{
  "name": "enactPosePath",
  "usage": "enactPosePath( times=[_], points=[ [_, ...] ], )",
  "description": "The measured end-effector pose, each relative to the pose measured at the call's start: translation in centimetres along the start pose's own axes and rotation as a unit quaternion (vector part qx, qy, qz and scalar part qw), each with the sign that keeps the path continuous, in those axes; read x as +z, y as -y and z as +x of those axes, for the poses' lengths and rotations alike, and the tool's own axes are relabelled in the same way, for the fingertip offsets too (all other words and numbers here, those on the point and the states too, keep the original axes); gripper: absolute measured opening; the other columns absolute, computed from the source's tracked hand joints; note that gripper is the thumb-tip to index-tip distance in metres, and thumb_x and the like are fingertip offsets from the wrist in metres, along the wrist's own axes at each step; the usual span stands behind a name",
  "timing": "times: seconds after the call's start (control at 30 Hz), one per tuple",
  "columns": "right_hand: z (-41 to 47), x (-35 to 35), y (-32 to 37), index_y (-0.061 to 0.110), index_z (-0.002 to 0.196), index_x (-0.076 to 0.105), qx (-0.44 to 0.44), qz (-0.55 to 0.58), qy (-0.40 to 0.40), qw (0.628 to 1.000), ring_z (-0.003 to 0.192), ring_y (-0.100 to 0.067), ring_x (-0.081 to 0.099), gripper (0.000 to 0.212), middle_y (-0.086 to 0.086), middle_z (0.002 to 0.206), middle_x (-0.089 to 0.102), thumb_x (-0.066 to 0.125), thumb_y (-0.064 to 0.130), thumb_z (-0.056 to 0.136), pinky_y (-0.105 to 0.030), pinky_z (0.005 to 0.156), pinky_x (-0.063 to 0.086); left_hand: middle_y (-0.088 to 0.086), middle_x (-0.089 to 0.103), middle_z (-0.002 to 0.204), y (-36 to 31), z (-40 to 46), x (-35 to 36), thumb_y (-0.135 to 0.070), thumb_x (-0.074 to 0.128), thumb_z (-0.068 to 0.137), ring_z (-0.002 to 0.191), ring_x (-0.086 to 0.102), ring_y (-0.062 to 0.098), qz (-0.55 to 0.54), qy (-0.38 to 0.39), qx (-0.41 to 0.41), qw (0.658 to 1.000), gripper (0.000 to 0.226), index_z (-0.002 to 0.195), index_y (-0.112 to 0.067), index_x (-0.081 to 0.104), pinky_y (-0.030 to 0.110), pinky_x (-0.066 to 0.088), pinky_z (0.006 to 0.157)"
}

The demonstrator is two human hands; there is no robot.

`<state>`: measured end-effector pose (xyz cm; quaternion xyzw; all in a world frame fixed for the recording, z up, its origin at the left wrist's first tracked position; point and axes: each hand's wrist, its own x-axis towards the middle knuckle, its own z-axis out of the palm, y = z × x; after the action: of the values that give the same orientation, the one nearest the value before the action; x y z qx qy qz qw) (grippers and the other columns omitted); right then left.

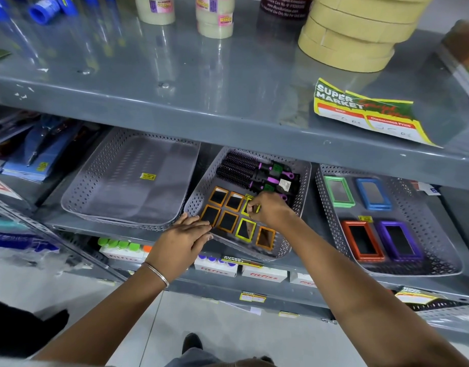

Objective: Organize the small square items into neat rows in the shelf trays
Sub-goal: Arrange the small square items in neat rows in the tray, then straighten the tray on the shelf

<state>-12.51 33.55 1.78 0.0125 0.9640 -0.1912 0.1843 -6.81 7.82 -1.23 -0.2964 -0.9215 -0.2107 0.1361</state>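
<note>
Small square mirrors with orange and yellow frames (228, 220), laid flat in two rows at the near end of the middle grey tray (304, 178) in the centre of the frame, each close beside the next so the rows look neat. Right hand (270, 207) reaching in from the lower right, fingers pinched shut on a yellow-framed mirror (248, 209) at the end of the far row, likely to nudge it straight. Left hand (180, 241) spread flat and open on the tray's near left edge, holding nothing, likely to keep it from sliding, with hair brushes (244, 170) kept at the back.
</note>
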Motion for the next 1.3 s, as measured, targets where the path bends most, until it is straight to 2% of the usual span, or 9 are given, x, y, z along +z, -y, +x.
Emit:
enactPosePath(
  times=[0.13,0.33,0.53,0.77,0.87,0.93,1.03,1.13,1.3],
  points=[
    [-1.3,-1.1,-0.4,0.012,0.128,0.067,0.012,0.022,-0.02,0.999,0.11,-0.024,0.068,0.039,-0.01,0.128,0.068,0.074,0.022,0.09,-0.036,0.099,0.054,0.004,0.076,0.107,-0.2,0.1,-0.3,-0.026,0.062,0.086,0.104,0.071,0.024,-0.001,0.018,-0.013,1.0,0.027,0.103,-0.011,0.078,0.051,0.053,0.095],
    [-5.3,0.2,-1.9,0.009,0.101,0.068,0.051,-0.019,0.036,0.998,0.092,-0.025,0.067,0.036,-0.006,0.1,0.07,0.086,0.02,0.071,-0.038,0.082,0.058,0.004,0.077,0.104,-0.7,0.2,-0.8,-0.036,0.045,0.091,0.101,0.072,0.023,-0.006,0.024,-0.017,1.0,0.043,0.101,-0.01,0.078,0.05,0.053,0.096],
    [-5.8,0.9,-1.8,0.008,0.082,0.056,0.044,-0.074,-0.007,0.996,0.077,-0.028,0.061,0.016,-0.002,0.075,0.053,0.072,0.008,0.078,-0.027,0.049,0.032,0.005,0.076,0.106,-0.8,0.3,-0.9,-0.032,0.054,0.091,0.102,0.072,0.022,-0.018,0.027,-0.024,0.999,0.036,0.102,-0.007,0.078,0.05,0.051,0.098],
    [-6.1,0.4,-1.4,0.008,0.1,0.066,0.048,-0.018,-0.024,0.998,0.097,-0.029,0.069,0.025,-0.011,0.106,0.07,0.077,0.02,0.081,-0.039,0.079,0.057,0.006,0.077,0.102,-0.6,0.2,-0.8,-0.017,0.071,0.086,0.091,0.074,0.022,-0.01,0.011,-0.013,1.0,0.018,0.1,-0.007,0.078,0.049,0.051,0.099],
    [-6.9,0.4,-2.3,0.012,0.138,0.056,0.027,0.069,-0.259,0.963,0.123,-0.025,0.058,0.056,-0.007,0.134,0.061,0.075,0.023,0.086,-0.039,0.108,0.048,0.006,0.077,0.097,-0.7,0.3,-0.9,-0.011,0.079,0.082,0.084,0.074,0.022,-0.002,0.006,-0.012,1.0,0.016,0.097,-0.007,0.078,0.048,0.052,0.098],
    [-7.5,0.6,-3.6,0.012,0.138,0.048,0.086,0.183,-0.303,0.931,0.11,-0.025,0.061,0.054,-0.008,0.124,0.064,0.07,0.017,0.089,-0.038,0.094,0.054,0.005,0.077,0.093,-1.1,0.3,-1.0,-0.014,0.075,0.086,0.081,0.074,0.022,0.009,-0.01,-0.001,1.0,0.011,0.093,-0.008,0.079,0.047,0.054,0.095],
    [-8.2,1.9,-5.6,0.004,0.105,0.055,0.191,0.301,-0.175,0.918,0.069,-0.023,0.054,0.02,-0.014,0.079,0.062,0.061,0.005,0.087,-0.033,0.06,0.043,0.003,0.078,0.088,-2.3,0.0,-1.3,-0.029,0.052,0.09,0.076,0.075,0.02,0.041,-0.015,0.009,0.999,0.033,0.089,-0.012,0.08,0.043,0.06,0.084],
    [-8.3,2.9,-6.7,-0.007,0.098,0.061,0.171,0.329,-0.186,0.91,0.068,-0.018,0.049,0.012,-0.037,0.092,0.065,0.056,-0.004,0.088,-0.036,0.061,0.042,0.001,0.077,0.083,-3.8,-0.5,-1.3,-0.03,0.049,0.089,0.07,0.074,0.021,0.062,-0.021,0.008,0.998,0.033,0.087,-0.017,0.079,0.039,0.062,0.076],
    [-7.5,2.3,-7.5,0.003,0.105,0.069,0.136,0.372,-0.193,0.898,0.085,-0.041,0.07,0.022,-0.031,0.103,0.07,0.053,-0.006,0.093,-0.062,0.086,0.054,0.002,0.076,0.072,-6.5,-0.4,-1.5,-0.024,0.069,0.085,0.06,0.072,0.022,0.1,-0.023,0.009,0.995,0.014,0.078,-0.017,0.078,0.031,0.059,0.058]
  ],
)
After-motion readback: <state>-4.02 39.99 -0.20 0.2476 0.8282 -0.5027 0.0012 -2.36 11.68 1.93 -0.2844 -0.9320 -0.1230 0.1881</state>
